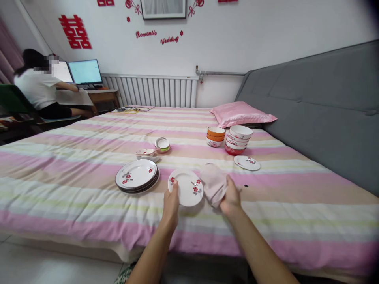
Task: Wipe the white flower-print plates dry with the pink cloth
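Observation:
A small white plate with red flowers [186, 188] is in my left hand [171, 201], thumb on its rim and fingers underneath. My right hand [231, 197] grips a pale pink cloth [212, 182] beside the plate's right edge. Left of the plate lies a stack of larger dark-rimmed plates [136, 174]. Another flowered plate [247, 162] rests flat on the bed to the right, in front of stacked white and red bowls [237, 142] and orange bowls [216, 136].
The striped bedsheet [89, 173] bears small dishes [162, 144], boat-shaped dishes [145, 153], a pink pillow [241, 113] and cables [133, 109]. A grey headboard [314, 106] stands right. A person [41, 88] sits at a desk far left.

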A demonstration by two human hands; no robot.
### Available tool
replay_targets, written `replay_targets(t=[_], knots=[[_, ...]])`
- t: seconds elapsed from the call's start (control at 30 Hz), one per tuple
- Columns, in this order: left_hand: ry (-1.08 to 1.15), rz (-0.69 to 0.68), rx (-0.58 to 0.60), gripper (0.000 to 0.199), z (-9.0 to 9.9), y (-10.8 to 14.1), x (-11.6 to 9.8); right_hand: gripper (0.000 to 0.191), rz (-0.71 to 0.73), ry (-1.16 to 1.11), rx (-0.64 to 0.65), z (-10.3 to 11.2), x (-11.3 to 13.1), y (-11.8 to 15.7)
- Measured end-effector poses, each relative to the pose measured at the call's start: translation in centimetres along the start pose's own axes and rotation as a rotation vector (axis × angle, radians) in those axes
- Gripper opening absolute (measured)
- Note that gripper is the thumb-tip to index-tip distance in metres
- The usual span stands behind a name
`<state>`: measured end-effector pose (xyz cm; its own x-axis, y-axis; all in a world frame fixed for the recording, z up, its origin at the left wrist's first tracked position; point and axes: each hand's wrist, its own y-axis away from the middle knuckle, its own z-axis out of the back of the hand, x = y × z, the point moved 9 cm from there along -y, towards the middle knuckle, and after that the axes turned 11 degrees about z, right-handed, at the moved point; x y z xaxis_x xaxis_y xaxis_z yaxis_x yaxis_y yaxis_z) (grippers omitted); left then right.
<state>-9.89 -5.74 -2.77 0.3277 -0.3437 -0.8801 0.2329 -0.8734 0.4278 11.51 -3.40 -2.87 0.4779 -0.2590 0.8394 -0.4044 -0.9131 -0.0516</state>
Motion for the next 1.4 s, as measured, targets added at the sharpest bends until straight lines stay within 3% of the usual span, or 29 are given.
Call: replay_targets(t=[0.07, 0.13, 0.2, 0.27, 0.37, 0.5, 0.63, 0.77, 0.9, 1.03, 1.2, 1.4], knots=[[0.027, -0.008, 0.008, 0.041, 0.2, -0.1, -0.4, 0.040, -0.174, -0.170, -0.163, 1.9, -0.1, -1.4], [0.045, -0.012, 0.039, 0.040, 0.2, -0.1, -0.5, 0.040, -0.171, -0.230, -0.258, 3.2, 1.1, -2.2], [0.052, -0.014, 0.079, 0.040, -0.1, -0.1, -0.5, 0.040, -0.134, -0.243, -0.247, 3.1, 1.9, -2.2], [0.030, -0.009, 0.131, 0.041, -0.6, 0.1, -0.3, 0.041, -0.133, -0.244, -0.137, 1.7, 2.0, -1.5], [-0.099, 0.038, 0.216, 0.043, -1.8, 0.5, 0.8, 0.049, -0.137, -0.155, 0.138, -1.5, 1.5, 0.2], [-0.273, 0.022, 0.340, 0.043, -3.2, 1.2, 1.5, 0.055, 0.059, 0.195, 0.516, -4.3, 1.9, 1.7], [-0.310, 0.003, 0.404, 0.041, -3.6, 1.6, 1.4, 0.044, 0.214, 0.387, 0.574, -4.3, 2.4, 1.5], [-0.285, 0.003, 0.432, 0.039, -3.8, 2.1, 1.1, 0.049, 0.294, 0.503, 0.616, -4.6, 2.3, 1.7], [-0.252, -0.012, 0.418, 0.036, -3.7, 2.4, 0.7, 0.031, 0.372, 0.638, 0.645, -5.2, 2.7, 2.0], [-0.166, -0.047, 0.372, 0.041, -3.3, 2.1, 0.1, 0.029, 0.345, 0.601, 0.580, -5.2, 2.6, 1.8], [0.012, -0.137, 0.215, 0.045, -2.1, 1.2, -0.7, 0.029, 0.383, 0.666, 0.328, -4.1, 1.5, 2.0], [0.130, -0.211, 0.049, 0.046, -1.6, 1.3, -0.5, 0.032, 0.301, 0.679, 0.126, -3.1, -1.0, 3.3]])
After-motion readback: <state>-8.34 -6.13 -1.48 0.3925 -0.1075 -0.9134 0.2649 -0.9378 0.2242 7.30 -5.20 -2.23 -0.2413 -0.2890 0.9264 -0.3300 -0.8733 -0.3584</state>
